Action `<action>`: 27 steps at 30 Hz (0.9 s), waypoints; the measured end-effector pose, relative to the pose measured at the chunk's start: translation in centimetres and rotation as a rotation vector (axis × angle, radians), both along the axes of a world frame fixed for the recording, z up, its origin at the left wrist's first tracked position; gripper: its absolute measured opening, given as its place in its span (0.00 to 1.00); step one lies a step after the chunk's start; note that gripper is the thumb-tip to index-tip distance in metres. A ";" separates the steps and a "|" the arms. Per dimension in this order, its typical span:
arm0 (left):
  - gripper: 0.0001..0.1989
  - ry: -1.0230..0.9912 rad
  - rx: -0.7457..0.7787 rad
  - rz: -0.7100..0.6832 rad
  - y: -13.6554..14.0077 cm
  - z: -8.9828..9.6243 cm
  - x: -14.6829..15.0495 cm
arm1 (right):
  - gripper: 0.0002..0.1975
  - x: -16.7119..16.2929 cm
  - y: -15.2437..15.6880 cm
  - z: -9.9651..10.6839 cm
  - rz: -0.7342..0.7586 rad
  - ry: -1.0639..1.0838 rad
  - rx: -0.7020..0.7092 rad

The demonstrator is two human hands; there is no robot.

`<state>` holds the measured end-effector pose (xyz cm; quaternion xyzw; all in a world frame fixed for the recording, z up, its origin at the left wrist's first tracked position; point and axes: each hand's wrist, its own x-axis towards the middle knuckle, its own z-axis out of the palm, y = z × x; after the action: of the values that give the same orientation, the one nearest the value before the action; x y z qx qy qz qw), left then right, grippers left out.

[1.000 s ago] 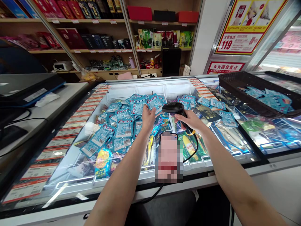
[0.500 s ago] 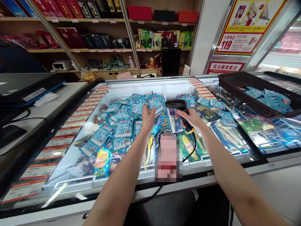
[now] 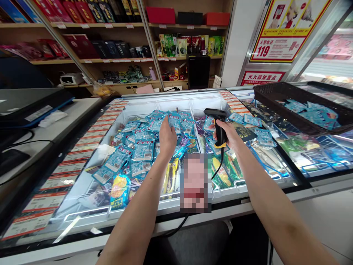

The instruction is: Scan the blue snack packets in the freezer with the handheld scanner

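My left hand (image 3: 167, 139) is over the pile of blue packets (image 3: 143, 150) on the freezer's glass top. Its thumb and fingers close at the edge of one blue packet (image 3: 175, 120); the fingertips are partly hidden behind the hand. My right hand (image 3: 228, 133) is wrapped round the grip of a black barcode scanner (image 3: 220, 135) with a yellow band at its base. The scanner's head points left, above the packets. Its cable runs down behind a pixelated, phone-shaped thing (image 3: 195, 182) at the front edge.
A dark brown basket (image 3: 278, 116) with more blue packets stands at the right. Several loose packets (image 3: 264, 137) lie right of the scanner. At the left is a counter (image 3: 85, 110) with a flat dark device (image 3: 33, 106). Stocked shelves (image 3: 118, 60) rise behind the freezer.
My left hand has shifted slightly left; the packet it was pinching, tilted toward the scanner, no longer shows there. The scanner has moved right and tipped more upright in my right hand.
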<state>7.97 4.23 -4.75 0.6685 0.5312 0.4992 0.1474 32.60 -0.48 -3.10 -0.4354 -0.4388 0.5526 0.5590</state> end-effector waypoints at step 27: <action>0.31 0.689 -0.170 -0.369 -2.9 -0.2 9.4 | 0.21 0.4 -0.6 1.1 0.056 -0.017 0.069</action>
<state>17.41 1.34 -4.98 0.8665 0.4597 0.1653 0.1025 33.02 -1.10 -1.99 -0.4083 -0.4743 0.5489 0.5541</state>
